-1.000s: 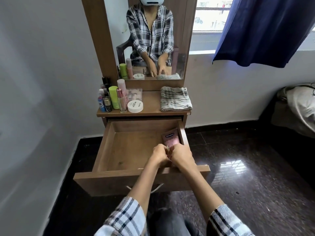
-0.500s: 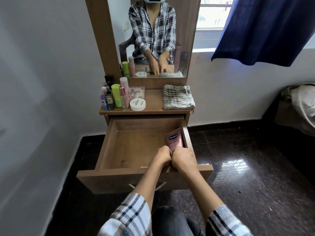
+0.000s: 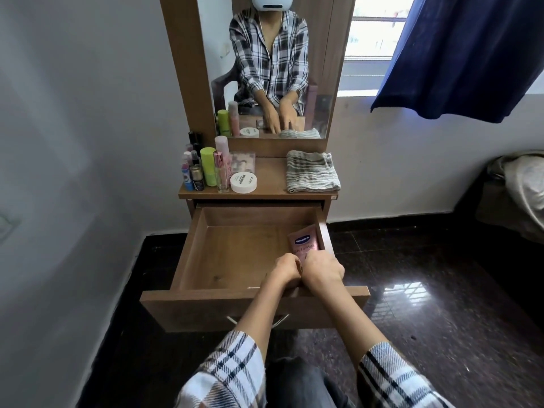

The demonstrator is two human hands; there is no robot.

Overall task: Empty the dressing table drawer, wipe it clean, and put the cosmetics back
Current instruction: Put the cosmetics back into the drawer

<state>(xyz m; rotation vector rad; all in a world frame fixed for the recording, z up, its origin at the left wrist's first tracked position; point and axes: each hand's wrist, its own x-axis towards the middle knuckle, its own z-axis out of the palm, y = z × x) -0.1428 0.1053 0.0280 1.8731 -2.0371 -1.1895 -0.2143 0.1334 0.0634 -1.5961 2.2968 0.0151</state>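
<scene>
Drawer [image 3: 235, 254]: wooden, pulled fully out from under the dressing table top [image 3: 270, 175], interior bare wood across the left and centre.

Pink Vaseline tube [image 3: 303, 241]: inside the drawer at its 3 o'clock side, leaning against the right wall, label facing up; lower end hidden behind the hands.

Left hand [image 3: 284, 269]: inside the drawer near the front edge, at 5 o'clock of the interior, fingers curled under in a fist-like shape. What it holds, if anything, cannot be told; the fingertips are hidden.

Right hand [image 3: 322, 270]: touching the left hand's knuckles, fingers curled down over the lower end of the tube. Whether it actually grips the tube cannot be told.

Cosmetics cluster [image 3: 206, 172]: upright bottles and tubes at 9 o'clock on the table top, among them a green tube [image 3: 208, 166] and a pink-capped bottle [image 3: 221, 147].

Round white jar [image 3: 243, 183]: just right of the cluster, at the front edge.

Striped cloth [image 3: 312, 171]: folded, at 3 o'clock on the table top, well apart from the jar.

Mirror [image 3: 273, 69]: upright behind the table top, reflecting the person in a plaid shirt.

Blue curtain [image 3: 459, 54]: at 2 o'clock, over the window.
</scene>
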